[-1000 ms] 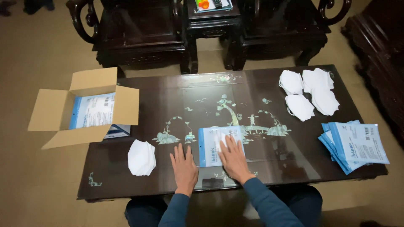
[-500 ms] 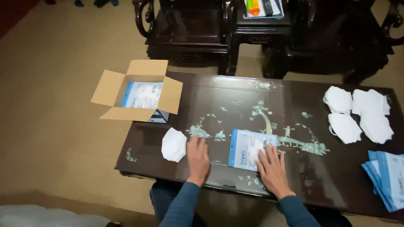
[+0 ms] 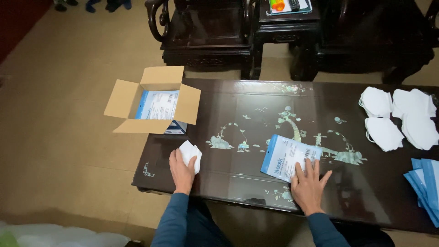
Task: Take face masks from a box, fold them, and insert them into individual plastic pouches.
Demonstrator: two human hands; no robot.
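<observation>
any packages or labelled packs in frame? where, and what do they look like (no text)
Flat pack: table centre, under the right hand; rectangular, white with a blue edge.
Pack in box: inside the open cardboard box at the table's left end; white and blue.
Stack of packs: table's right edge, fanned, blue and white, partly cut off.
Colourful item: on the dark stand at top; too small to tell.

Dim indoor light, soft glare on tabletop point(image 3: 256, 174), slight blur.
</observation>
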